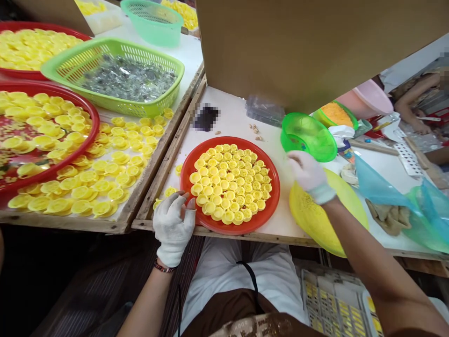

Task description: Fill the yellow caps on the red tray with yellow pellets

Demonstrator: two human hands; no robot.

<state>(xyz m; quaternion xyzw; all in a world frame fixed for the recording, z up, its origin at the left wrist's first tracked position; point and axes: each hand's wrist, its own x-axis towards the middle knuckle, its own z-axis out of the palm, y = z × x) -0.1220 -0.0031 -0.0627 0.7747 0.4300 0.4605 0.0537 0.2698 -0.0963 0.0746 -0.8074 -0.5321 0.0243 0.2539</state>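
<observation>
Red plate point(272, 206) sits at the near edge of the white table point(238, 121), straight in front of the seated person. It is packed with small yellow caps point(229, 185), open side up, in one close layer.

Left hand point(173, 227), white glove: at the plate's near-left rim, fingers curled, thumb tip on the rim. Cannot tell whether it truly grips.

Right hand point(308, 175), white glove: just right of the plate, over a yellow dish point(315, 224), close under a green bowl point(308, 138). Fingers bent down, back of hand up; whatever is in them is hidden.

Further right: a blue bag point(379, 187) lying on the table.

Behind: a cardboard sheet point(298, 47) stands over the table's far side.

Left table: loose caps point(115, 164) spread over the surface, a big red tray point(91, 117) heaped with more, and a green basket point(70, 61) of shiny clear pieces.

Far right, another person's arm point(414, 107) rests on the table.
</observation>
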